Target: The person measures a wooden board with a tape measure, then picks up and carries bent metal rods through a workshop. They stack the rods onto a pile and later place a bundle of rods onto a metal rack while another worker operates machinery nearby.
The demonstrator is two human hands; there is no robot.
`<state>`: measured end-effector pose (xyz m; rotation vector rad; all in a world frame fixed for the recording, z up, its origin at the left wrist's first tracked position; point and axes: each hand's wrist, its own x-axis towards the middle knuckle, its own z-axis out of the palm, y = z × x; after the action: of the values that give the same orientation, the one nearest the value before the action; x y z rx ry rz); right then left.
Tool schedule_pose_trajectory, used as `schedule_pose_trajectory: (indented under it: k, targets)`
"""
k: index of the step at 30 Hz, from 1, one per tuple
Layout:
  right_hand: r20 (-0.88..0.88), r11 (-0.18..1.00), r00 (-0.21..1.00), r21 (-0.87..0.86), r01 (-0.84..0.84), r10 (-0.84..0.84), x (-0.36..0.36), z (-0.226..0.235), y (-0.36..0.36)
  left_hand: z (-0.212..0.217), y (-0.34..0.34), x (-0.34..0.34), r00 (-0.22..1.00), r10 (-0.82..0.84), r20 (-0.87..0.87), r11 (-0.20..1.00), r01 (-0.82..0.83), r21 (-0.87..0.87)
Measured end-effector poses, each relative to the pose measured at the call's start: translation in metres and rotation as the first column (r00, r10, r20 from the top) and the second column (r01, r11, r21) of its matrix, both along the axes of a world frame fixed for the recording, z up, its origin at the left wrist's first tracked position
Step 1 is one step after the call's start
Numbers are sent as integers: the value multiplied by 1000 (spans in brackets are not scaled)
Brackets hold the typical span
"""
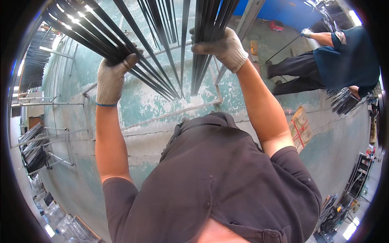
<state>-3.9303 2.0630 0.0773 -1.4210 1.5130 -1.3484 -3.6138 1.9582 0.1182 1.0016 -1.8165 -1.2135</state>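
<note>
Both my hands wear whitish knit gloves, darkened at the fingers. My left hand (pixel 111 81) is closed around a group of long, thin black rods (pixel 87 34) that slant up to the far left. My right hand (pixel 223 48) grips a thicker, steeper bundle of black rods (pixel 205 22), its fingers partly lost against the dark rods. Between the two hands, more loose black rods (pixel 156 28) run down toward the floor, where their lower ends gather near one another. The rods' upper ends lie outside the view.
On the right, a co-worker (pixel 344 60) in dark clothes holds a bundle of thin dark rods (pixel 344 101). A package with red straps (pixel 300 128) lies on the worn green floor (pixel 162 115). Metal racks (pixel 67 131) with dark stock (pixel 33 148) stand at left.
</note>
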Motion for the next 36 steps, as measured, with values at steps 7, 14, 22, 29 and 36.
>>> schedule_pose_trajectory:
  k: [7, 14, 22, 29, 36]
  targets:
    - [85, 1000, 996, -3, -16, 16, 4, -4, -8, -3, -7, 0, 998, 2, 56, 999, 1, -52]
    - [137, 999, 990, -38, -11, 16, -8, -17, -10, -2, -8, -6, 997, -69, 31, 997, 70, -33]
    - [61, 995, 995, -56, 81, -78, -21, -24, -15, -23, -16, -4, 995, -64, 82, 994, 56, 94]
    - [107, 997, 991, -24, 80, -77, -28, -12, -9, -29, -14, -12, 995, -66, 71, 987, 55, 149]
    - [119, 997, 992, 60, 46, -53, -23, -35, 7, -101, 5, 2, 1000, 24, -17, 974, -20, 226]
